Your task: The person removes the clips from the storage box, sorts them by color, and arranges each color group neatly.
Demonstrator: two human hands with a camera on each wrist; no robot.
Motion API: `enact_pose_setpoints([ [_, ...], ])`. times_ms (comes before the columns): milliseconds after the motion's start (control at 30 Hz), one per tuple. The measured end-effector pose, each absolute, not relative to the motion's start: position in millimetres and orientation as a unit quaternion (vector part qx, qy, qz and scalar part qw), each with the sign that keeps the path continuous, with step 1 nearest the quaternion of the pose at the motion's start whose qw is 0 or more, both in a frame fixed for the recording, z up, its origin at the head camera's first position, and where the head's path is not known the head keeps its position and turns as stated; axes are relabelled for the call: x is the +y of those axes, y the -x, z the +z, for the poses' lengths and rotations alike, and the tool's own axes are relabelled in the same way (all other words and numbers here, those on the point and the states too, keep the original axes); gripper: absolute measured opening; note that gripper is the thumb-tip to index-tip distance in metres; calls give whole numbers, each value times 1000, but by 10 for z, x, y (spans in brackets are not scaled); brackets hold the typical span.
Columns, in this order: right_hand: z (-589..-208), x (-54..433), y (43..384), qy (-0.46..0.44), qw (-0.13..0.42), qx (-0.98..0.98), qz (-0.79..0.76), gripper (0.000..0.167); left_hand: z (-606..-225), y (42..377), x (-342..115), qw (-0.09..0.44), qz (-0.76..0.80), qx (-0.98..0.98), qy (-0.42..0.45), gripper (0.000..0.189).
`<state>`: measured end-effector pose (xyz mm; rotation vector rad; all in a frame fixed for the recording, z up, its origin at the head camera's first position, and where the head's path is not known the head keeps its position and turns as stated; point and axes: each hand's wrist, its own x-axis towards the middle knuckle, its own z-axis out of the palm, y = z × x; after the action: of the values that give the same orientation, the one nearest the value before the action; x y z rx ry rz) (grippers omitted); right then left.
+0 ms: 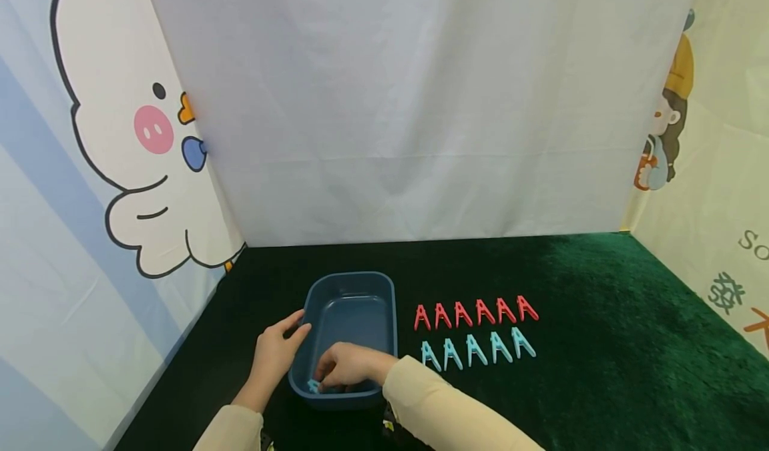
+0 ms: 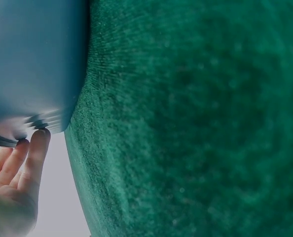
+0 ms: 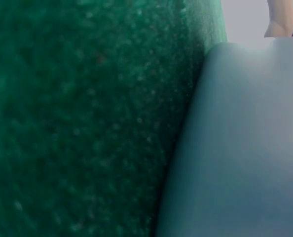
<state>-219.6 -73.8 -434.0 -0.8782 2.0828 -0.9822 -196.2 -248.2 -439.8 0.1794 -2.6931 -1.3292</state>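
Note:
In the head view, my left hand [image 1: 274,352] holds the left rim of a deep blue plastic bin [image 1: 390,311], its thumb over the edge. The left wrist view shows straight fingers [image 2: 34,160] meeting the outer side of this bin [image 2: 33,64] near its rim. My right hand [image 1: 351,364] reaches down inside the near end, fingers bent around a light blue A-shaped clothespin [image 1: 313,385] at the near left corner. Its fingertips are partly hidden. From the right wrist only the bin's outer wall [image 3: 245,148] shows closely, with part of the left hand [image 3: 283,19] beyond.
Right of the bin lie two rows of splayed clothespins: several red ones [image 1: 461,314] behind, several light blue ones [image 1: 476,350] in front. Dark green cloth [image 1: 601,344] covers the table. A white curtain [image 1: 420,104] hangs behind, with printed sheets at both sides.

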Motion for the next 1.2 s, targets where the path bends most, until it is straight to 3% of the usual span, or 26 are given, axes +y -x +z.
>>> enact_pose_setpoints([
  [300, -4318, -709, 2207, 334, 363, 771, -402, 12, -4398, 1952, -2486, 67, -443, -892, -52, 45],
  [567, -4287, -680, 2224, 331, 407, 741, -418, 24, -4377, 1946, -2471, 82, -420, -903, -45, 44],
  [800, -4273, -678, 2221, 323, 448, 707, -442, 22, -4376, 1937, -2464, 89, -419, -903, -45, 44],
  [1200, -4283, -672, 2232, 295, 461, 656, -520, 28, -4393, 1950, -2479, 82, -414, -905, -47, 45],
])
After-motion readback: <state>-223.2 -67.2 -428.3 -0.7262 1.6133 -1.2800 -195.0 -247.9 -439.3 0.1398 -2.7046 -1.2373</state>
